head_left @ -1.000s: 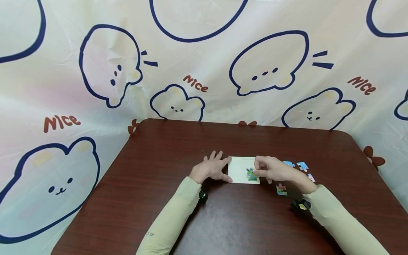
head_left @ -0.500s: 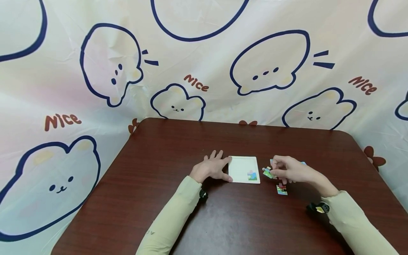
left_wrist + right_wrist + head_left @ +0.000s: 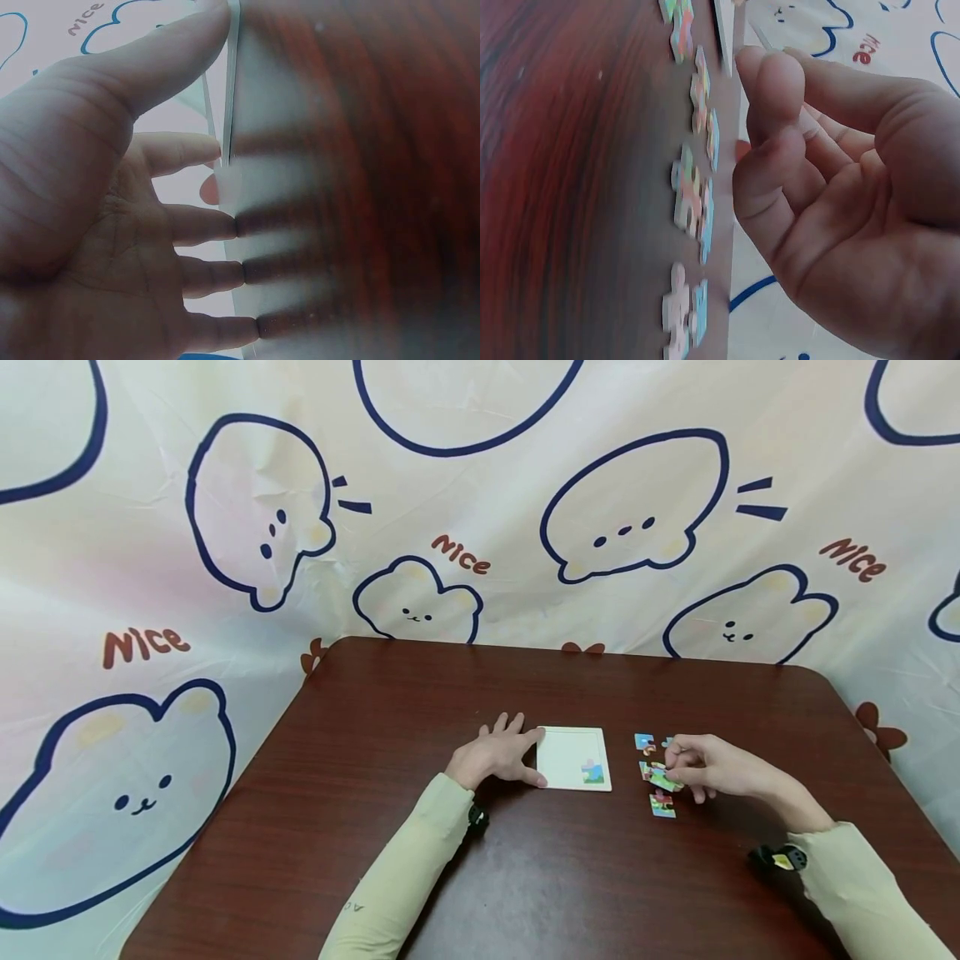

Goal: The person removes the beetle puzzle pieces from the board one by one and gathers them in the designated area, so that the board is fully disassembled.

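Observation:
A white puzzle tray (image 3: 558,760) lies on the table with a small blue, pink and green piece (image 3: 592,773) in its near right corner. My left hand (image 3: 497,758) rests at the tray's left edge, thumb and index finger touching it and the fingers spread straight. To the right, my right hand (image 3: 723,767) pinches a green puzzle piece (image 3: 664,779) between thumb and fingers, low over the loose pieces. The right wrist view shows the curled right hand (image 3: 832,172), but its fingers hide most of what they hold.
Loose jigsaw pieces lie right of the tray: a blue one (image 3: 643,742) at the back and a red and green one (image 3: 663,806) in front. Several more (image 3: 688,191) show in the right wrist view. A patterned cloth (image 3: 510,510) hangs behind the brown table (image 3: 360,752).
My right hand has moved right, carrying the green puzzle piece from above the tray's near right corner to the loose pieces. The left hand stays in place.

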`<control>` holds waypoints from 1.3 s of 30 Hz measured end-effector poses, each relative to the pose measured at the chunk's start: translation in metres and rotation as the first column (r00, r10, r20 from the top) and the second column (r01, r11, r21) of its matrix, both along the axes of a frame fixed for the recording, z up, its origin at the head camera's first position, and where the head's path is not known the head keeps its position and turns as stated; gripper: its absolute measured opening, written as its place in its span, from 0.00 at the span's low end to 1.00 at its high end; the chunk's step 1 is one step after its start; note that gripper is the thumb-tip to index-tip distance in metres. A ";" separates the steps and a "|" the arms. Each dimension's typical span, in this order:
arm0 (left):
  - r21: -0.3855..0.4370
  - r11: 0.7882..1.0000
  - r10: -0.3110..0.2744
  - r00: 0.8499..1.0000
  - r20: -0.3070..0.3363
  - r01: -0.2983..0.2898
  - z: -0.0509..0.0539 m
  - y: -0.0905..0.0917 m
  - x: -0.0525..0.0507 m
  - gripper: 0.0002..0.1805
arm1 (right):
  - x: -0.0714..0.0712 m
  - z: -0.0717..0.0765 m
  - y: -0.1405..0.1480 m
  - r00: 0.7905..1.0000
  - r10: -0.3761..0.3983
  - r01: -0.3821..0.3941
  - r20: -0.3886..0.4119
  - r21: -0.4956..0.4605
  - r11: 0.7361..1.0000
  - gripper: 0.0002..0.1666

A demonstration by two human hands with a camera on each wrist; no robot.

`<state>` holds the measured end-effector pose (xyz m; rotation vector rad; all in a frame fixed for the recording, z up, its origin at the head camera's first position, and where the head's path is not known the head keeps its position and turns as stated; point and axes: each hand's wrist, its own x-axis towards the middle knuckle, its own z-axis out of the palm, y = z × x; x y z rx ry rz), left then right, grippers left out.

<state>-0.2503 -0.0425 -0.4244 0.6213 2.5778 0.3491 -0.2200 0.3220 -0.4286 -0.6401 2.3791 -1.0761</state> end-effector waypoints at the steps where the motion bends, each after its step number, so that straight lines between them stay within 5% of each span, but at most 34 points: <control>1: 0.001 1.000 -0.002 1.000 -0.001 0.002 0.000 0.000 0.000 0.49 | 0.000 0.000 0.003 1.000 -0.003 0.003 0.003 0.006 1.000 0.12; 19: 0.001 1.000 -0.017 1.000 -0.005 0.017 0.001 0.000 0.002 0.49 | 0.006 0.001 0.029 0.993 0.066 -0.069 0.093 0.021 0.997 0.11; 39: 0.010 1.000 -0.009 1.000 -0.004 0.009 0.001 -0.001 0.001 0.49 | 0.012 0.004 0.029 0.993 0.054 -0.069 0.109 0.145 0.987 0.15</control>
